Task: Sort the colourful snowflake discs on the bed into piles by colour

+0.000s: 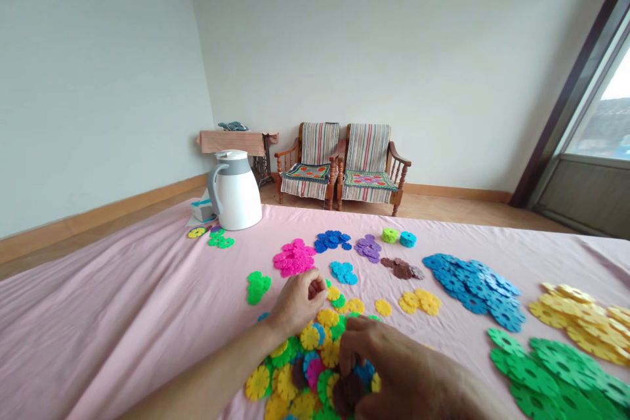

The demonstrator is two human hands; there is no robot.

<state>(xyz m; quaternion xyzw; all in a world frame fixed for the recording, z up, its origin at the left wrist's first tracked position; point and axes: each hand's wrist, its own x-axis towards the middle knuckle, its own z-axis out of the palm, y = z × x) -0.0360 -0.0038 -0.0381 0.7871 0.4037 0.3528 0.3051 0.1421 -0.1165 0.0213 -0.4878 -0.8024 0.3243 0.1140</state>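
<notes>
my left hand (298, 302) is sitting at the far left edge of the mixed pile (284, 382), thumb and fingers curling together; whether they are gripping anything, i cannot tell. my right hand (384, 354) is reaching over the right side of the mixed pile, fingers bending around a brown disc (348, 394); whether i am pinching it or merely touching it, i cannot tell.

caution: my left knuckles are sitting close to the pink pile (294, 259), beyond the mixed pile, so a careless sweep risks scattering pink discs. loose discs are overlapping beneath my right hand; a hurried pick risks dragging neighbours along. a tug on the wrinkling cloth (147, 315) risks toppling the stacks.

count: beyond the mixed pile, one dark blue pile (333, 241), one purple pile (368, 248) and one light blue pile (343, 272) are lying. beyond it to the right, one brown pile (401, 268) is lying, and two stacks are standing: one lime stack (390, 235), one teal stack (407, 239). far beyond it, one jug (239, 197) and two chairs (369, 151) are standing. discs inside the mixed pile are hiding one another, so i am giving no total.
</notes>
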